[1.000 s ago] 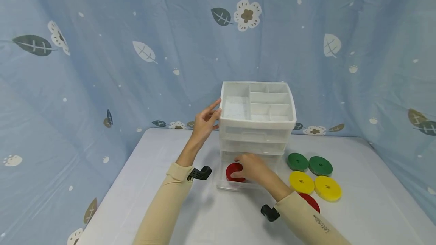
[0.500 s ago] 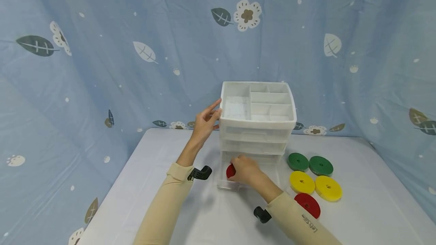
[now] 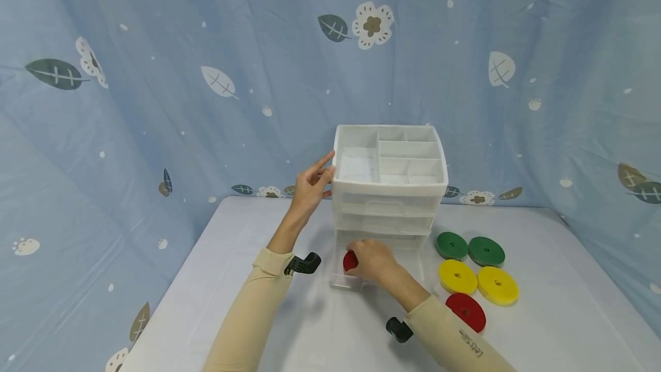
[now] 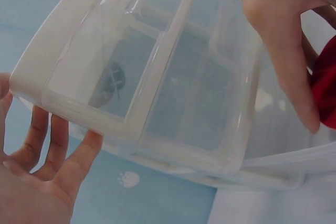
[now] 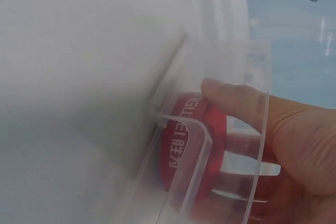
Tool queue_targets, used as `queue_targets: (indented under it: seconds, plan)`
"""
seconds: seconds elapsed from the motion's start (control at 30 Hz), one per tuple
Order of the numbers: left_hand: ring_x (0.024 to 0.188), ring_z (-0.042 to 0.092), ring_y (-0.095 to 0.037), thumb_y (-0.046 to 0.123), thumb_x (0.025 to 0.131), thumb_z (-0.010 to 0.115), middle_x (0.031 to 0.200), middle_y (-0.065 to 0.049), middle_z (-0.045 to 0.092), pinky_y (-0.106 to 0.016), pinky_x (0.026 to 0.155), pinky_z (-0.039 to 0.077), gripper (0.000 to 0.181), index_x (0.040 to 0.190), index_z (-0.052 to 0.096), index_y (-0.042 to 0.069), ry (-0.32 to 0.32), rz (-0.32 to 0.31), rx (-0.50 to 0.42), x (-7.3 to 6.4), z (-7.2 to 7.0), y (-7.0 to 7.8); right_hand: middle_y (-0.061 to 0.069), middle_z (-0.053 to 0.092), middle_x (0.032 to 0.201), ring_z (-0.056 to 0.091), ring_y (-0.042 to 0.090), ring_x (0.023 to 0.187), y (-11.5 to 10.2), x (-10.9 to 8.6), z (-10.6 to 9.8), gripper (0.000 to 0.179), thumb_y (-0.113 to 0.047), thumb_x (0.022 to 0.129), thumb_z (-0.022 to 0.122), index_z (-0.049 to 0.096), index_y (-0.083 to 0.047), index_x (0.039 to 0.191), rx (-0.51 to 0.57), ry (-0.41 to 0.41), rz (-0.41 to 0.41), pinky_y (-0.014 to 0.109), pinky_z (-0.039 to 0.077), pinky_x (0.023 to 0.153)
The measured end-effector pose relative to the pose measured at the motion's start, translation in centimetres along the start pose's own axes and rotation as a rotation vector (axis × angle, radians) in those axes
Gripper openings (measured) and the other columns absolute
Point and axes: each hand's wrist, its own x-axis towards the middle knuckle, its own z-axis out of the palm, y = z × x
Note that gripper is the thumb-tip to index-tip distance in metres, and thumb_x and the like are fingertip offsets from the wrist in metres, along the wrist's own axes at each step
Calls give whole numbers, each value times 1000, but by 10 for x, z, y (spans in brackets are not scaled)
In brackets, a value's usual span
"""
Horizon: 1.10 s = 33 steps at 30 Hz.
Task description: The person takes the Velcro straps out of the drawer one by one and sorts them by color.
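Observation:
In the head view a white drawer cabinet [image 3: 387, 188] stands at the back of the table, its bottom clear drawer [image 3: 346, 282] pulled out. My right hand [image 3: 373, 260] is inside that drawer and grips a red tape roll [image 3: 350, 261], partly hidden by the fingers. Through the clear drawer front in the right wrist view, the red tape roll [image 5: 181, 140] shows white lettering, with the thumb on its upper edge. My left hand [image 3: 310, 187] rests its spread fingertips against the cabinet's left side; in the left wrist view these fingers [image 4: 81, 158] touch the white frame.
On the table right of the cabinet lie two green rolls [image 3: 486, 252], two yellow rolls [image 3: 497, 286] and another red roll [image 3: 466, 312]. The cabinet's top has a divided tray [image 3: 360, 162]. A patterned blue curtain [image 3: 289, 45] hangs behind.
My right hand has shifted slightly left and closed round the red tape roll in the drawer, covering more of it. The left hand has stayed at the cabinet's side.

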Motion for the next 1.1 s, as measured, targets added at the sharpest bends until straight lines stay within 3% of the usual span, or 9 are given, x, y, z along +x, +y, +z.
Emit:
queue_targets:
  seconds: [0.4,0.6,0.7,0.87,1.1]
  plan:
    - [101,65,-13,21,103,54,122,-31,55,-51,94,55,47,149,45,19,-14,17,-8,1,0,-1,4,65,91,57,17,81,8,-8,-10,43,-30,75,84,72,-10,111,102,19,-2,32,53,69]
    - [99,65,-10,22,102,54,122,-31,54,-49,94,56,47,149,46,20,-10,9,-11,2,-1,-3,9,68,106,60,21,89,9,-22,-35,48,-31,77,84,71,-9,118,128,48,10,35,58,77]
    - [97,64,-9,22,102,54,121,-32,54,-49,94,56,47,149,46,21,-6,6,-8,1,-1,-4,10,67,113,61,22,93,13,-32,-47,51,-32,78,83,70,-10,122,118,62,24,35,59,78]
    - [98,64,-8,22,102,54,119,-31,54,-50,95,55,48,149,45,20,-10,6,2,0,-2,-4,7,67,111,61,21,92,26,-57,-64,51,-32,77,83,69,-14,123,98,85,40,34,60,72]
    - [96,64,-7,21,102,55,116,-29,55,-53,96,54,47,148,46,21,-9,4,-24,2,-1,-4,13,64,123,61,25,96,61,-96,-90,57,-39,79,80,65,-18,130,62,81,110,35,58,64]
